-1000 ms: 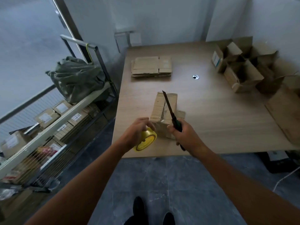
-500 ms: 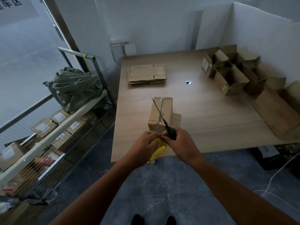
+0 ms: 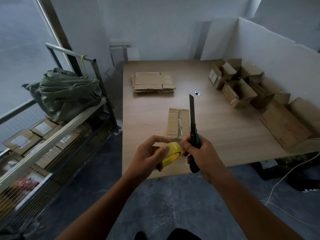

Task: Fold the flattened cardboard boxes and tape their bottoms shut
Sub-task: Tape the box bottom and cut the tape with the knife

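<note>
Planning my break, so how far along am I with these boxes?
Done: a cluster of folded boxes at the right of the table, and the near box shows tape along its seam. In hand: your left hand holds the yellow tape roll, your right hand grips the utility knife. Left: the stack of flattened boxes.

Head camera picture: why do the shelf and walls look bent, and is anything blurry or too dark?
Head view: the wide-angle lens bows the shelf rail and white partition toward the borders; head view: light is dim and soft, no glare; the left hand, right hand, tape roll and knife look sharp, the shelf's box labels too soft to read.
</note>
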{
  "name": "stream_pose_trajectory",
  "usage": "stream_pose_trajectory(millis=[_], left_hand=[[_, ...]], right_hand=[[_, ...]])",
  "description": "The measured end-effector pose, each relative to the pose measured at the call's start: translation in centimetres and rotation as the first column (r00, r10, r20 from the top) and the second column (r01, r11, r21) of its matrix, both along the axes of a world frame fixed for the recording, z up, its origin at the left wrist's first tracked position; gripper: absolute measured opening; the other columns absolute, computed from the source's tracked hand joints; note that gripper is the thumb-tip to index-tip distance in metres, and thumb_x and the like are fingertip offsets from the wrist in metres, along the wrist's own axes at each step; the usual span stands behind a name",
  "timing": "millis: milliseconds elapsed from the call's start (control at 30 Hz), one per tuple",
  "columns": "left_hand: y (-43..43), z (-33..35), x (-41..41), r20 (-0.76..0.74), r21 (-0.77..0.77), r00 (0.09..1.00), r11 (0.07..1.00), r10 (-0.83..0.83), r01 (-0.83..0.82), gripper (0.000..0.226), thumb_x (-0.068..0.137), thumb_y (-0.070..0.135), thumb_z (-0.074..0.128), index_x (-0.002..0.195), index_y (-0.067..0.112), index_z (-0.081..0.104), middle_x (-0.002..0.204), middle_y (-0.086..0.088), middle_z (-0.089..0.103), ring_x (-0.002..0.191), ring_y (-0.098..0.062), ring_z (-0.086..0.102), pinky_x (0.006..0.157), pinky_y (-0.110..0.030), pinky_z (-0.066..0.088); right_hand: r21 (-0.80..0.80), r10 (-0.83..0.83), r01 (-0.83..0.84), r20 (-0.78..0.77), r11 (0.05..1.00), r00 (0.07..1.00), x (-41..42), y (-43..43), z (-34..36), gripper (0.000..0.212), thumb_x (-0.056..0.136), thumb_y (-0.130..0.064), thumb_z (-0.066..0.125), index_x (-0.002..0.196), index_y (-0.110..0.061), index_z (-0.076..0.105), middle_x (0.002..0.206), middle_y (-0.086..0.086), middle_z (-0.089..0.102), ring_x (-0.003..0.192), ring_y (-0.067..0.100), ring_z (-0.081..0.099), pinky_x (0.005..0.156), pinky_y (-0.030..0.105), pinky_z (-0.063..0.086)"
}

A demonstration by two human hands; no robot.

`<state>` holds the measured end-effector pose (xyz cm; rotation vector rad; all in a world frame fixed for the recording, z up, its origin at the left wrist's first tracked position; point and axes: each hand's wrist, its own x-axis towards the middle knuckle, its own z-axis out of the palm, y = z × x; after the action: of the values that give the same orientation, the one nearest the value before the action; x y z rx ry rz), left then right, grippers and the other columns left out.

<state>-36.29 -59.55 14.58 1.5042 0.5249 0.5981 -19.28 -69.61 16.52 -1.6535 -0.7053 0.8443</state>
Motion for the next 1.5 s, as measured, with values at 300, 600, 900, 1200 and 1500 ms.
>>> stream_pose_trajectory(millis=[300, 600, 900, 1200, 1500], left_hand=[[8.7, 2.2, 2.3, -0.243, 0.362, 0.964, 0.911, -0.112, 0.197, 0.026, 0.096, 0.037, 0.063, 0.119, 0.026, 0.059, 0.070, 0.001, 0.068, 0.058, -0.014, 0.065, 0.053, -0.024, 0.053], [20.8, 0.4, 10.9, -0.561, 0.492, 0.828, 0.805, 0.003, 0.330, 0.033, 0.088, 0.047, 0.072, 0.113, 0.025, 0.068, 0.088, 0.016, 0.060, 0.081, -0.003, 0.063, 0.070, -0.023, 0.054], [30.2, -6.9, 23.0, -0.770, 0.454, 0.635, 0.756, 0.066, 0.471, 0.050, 0.082, 0.060, 0.075, 0.115, 0.022, 0.072, 0.107, -0.005, 0.070, 0.103, -0.022, 0.064, 0.080, -0.031, 0.048], [31.4, -12.0, 24.9, -0.821, 0.404, 0.563, 0.792, 0.093, 0.458, 0.048, 0.081, 0.070, 0.068, 0.114, 0.035, 0.073, 0.108, 0.003, 0.071, 0.104, -0.015, 0.062, 0.075, -0.031, 0.041], [31.0, -13.5, 24.1, -0.804, 0.356, 0.593, 0.831, 0.039, 0.428, 0.037, 0.083, 0.071, 0.063, 0.100, 0.040, 0.075, 0.095, 0.009, 0.067, 0.094, -0.014, 0.061, 0.076, -0.034, 0.050]], right_hand=[[0.041, -0.245, 0.247, -0.055, 0.968, 0.968, 1.1, 3.6, 0.3, 0.010, 0.096, -0.012, 0.068, 0.088, -0.010, 0.063, 0.065, 0.003, 0.058, 0.055, 0.013, 0.052, 0.053, 0.026, 0.051], [0.033, -0.333, 0.334, -0.035, 0.942, 0.942, 11.7, 11.1, -3.0, 0.010, 0.098, -0.013, 0.065, 0.091, -0.006, 0.062, 0.068, 0.007, 0.056, 0.052, 0.013, 0.049, 0.053, 0.026, 0.048], [-0.173, -0.356, 0.350, -0.004, 0.921, 0.935, 21.9, 19.9, -12.6, 0.022, 0.094, -0.019, 0.066, 0.073, -0.017, 0.059, 0.060, 0.005, 0.054, 0.052, 0.022, 0.047, 0.057, 0.039, 0.043], [-0.263, -0.347, 0.268, -0.326, 0.927, 0.879, 23.7, 21.4, -17.1, 0.018, 0.098, -0.019, 0.065, 0.083, -0.019, 0.056, 0.059, -0.004, 0.049, 0.051, 0.014, 0.043, 0.053, 0.032, 0.039], [-0.406, -0.407, 0.231, -0.425, 0.884, 0.809, 23.7, 20.9, -18.8, 0.018, 0.100, -0.025, 0.063, 0.106, -0.015, 0.049, 0.074, 0.003, 0.048, 0.055, 0.015, 0.044, 0.048, 0.032, 0.039]])
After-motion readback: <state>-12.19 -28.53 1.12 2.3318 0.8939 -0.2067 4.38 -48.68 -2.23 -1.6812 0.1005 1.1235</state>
